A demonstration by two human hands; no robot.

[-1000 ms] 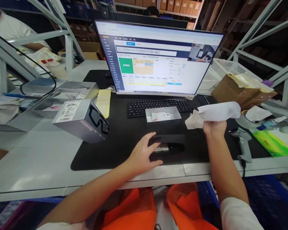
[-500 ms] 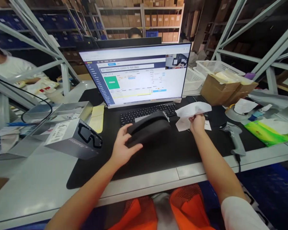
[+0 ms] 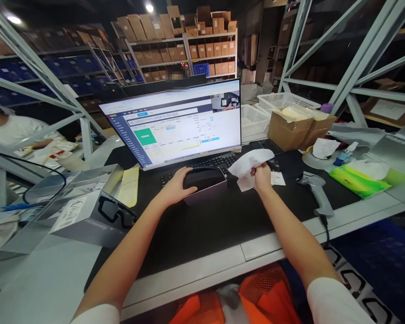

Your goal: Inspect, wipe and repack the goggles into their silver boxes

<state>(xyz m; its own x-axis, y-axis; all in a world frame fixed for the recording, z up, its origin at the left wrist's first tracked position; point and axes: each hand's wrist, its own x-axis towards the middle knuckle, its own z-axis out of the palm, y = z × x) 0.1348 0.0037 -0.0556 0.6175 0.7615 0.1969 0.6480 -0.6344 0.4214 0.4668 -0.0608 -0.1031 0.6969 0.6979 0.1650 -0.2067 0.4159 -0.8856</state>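
My left hand (image 3: 176, 185) rests on the left end of a black case (image 3: 204, 177), fingers curled round it. The case sits in a small grey tray (image 3: 205, 192) on the black mat (image 3: 202, 225), just before the keyboard (image 3: 219, 162). Right beside it, my right hand (image 3: 262, 176) is closed on a crumpled white cloth (image 3: 248, 165) held just above the mat. The monitor (image 3: 175, 121) stands behind both hands.
A grey box printed with glasses (image 3: 87, 216) lies at the left, with a yellow pad (image 3: 130, 185). A barcode scanner (image 3: 315, 191), green tissue pack (image 3: 357, 181), cardboard box (image 3: 290, 126) and white baskets (image 3: 283, 101) are at the right. A person in white (image 3: 16, 130) sits far left.
My left hand lifted the black case off the near mat and carried it forward into the grey tray by the keyboard. My right hand kept the cloth and drew closer. The view tilted upward.
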